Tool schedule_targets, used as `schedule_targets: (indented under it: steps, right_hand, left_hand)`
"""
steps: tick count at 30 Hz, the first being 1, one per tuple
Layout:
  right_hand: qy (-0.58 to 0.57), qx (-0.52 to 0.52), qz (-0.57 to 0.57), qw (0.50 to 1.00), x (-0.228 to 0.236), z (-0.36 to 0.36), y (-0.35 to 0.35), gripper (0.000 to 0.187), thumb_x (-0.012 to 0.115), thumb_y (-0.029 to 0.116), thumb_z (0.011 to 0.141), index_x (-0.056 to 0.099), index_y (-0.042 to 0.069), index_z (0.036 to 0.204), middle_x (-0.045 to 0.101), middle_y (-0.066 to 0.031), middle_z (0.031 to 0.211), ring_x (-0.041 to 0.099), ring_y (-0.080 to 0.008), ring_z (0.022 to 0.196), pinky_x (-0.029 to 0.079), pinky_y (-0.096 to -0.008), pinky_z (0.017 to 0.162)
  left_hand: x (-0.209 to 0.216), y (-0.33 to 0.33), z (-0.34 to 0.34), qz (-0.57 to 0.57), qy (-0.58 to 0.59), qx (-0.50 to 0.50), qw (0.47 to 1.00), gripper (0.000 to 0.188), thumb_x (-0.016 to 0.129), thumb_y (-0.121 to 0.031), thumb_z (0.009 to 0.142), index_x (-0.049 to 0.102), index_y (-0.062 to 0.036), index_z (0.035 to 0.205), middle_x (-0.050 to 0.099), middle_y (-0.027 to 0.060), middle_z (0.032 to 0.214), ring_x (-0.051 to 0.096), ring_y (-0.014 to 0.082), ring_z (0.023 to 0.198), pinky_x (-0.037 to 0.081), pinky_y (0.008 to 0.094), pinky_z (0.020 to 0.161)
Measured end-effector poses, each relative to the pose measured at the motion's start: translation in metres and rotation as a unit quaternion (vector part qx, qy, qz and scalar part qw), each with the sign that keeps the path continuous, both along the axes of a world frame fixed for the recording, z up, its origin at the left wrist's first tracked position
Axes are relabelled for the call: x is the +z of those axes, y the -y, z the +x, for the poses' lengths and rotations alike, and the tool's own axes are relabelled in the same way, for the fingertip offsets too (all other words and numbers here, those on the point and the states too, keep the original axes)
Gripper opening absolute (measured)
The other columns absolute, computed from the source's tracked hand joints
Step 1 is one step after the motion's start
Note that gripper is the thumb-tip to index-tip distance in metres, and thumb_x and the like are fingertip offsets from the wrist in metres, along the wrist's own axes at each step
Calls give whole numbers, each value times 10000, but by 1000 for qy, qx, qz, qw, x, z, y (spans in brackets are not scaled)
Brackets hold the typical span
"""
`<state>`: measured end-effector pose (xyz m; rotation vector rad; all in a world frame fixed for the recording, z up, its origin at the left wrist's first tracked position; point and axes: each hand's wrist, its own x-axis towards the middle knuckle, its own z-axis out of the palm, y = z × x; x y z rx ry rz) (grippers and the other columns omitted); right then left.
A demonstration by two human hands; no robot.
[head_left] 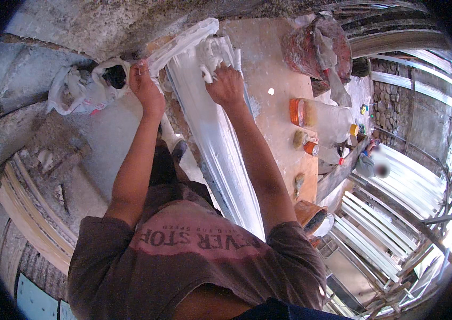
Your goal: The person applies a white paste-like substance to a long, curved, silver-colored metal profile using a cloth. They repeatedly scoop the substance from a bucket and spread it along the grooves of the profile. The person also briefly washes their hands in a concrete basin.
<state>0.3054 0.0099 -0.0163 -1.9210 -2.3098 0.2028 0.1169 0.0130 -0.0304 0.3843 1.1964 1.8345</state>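
Observation:
A long white trough-like mould (pixel 212 130), coated with wet, glossy white paste like plaster, runs from the far middle toward my body. My right hand (pixel 226 88) is closed on a white paste-covered clump (pixel 219 50) at its far end; the clump hides the fingertips, and its material is unclear. To the left, my left hand (pixel 146 90) has its fingers closed at the near end of a rough white strip (pixel 186 42). That strip slants up and to the right along the mould's far left edge.
Right of the mould, the brown board (pixel 268 58) bears a crusted reddish bucket (pixel 311 50), large clear bottle (pixel 332 120) and small orange-lidded container (pixel 310 148). A white plastic bag (pixel 74 88) lies at left. White lengths (pixel 378 229) and another person (pixel 367 165) are farther right.

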Motion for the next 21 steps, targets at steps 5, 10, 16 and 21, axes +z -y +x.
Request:
schedule_targets:
  steps: [5,10,16,21]
  right_hand:
    - [-47,-15,5,999,5,18,12,257,586,281,793,642,59,909,646,-175,922,607,-375,857,485,-447,761]
    - [-444,-250,106,854,28,16,-3,247,591,200,836,647,18,992,654,-111,1011,619,-247,933,468,-350,821]
    - [-460,-321,-37,827,62,14,-61,231,611,103,822,648,1,1026,671,-85,984,623,-201,913,463,-300,828]
    - [-513,-218,32,830,20,25,-79,220,648,109,788,671,9,983,685,-71,936,633,-173,881,474,-280,802]
  left_hand:
    - [-11,-8,4,-22,-95,-34,995,125,561,-178,918,564,-54,898,560,16,884,490,106,858,399,278,826]
    - [-20,-20,11,27,-193,-75,978,126,545,-157,925,560,-32,916,563,31,884,489,114,849,391,260,821]
    - [-11,-31,14,41,-255,-97,961,132,546,-149,924,549,-22,893,552,39,845,487,115,826,393,256,798]
    - [-18,-37,17,35,-272,-89,958,140,558,-157,918,550,-21,885,556,41,840,490,121,818,402,260,784]
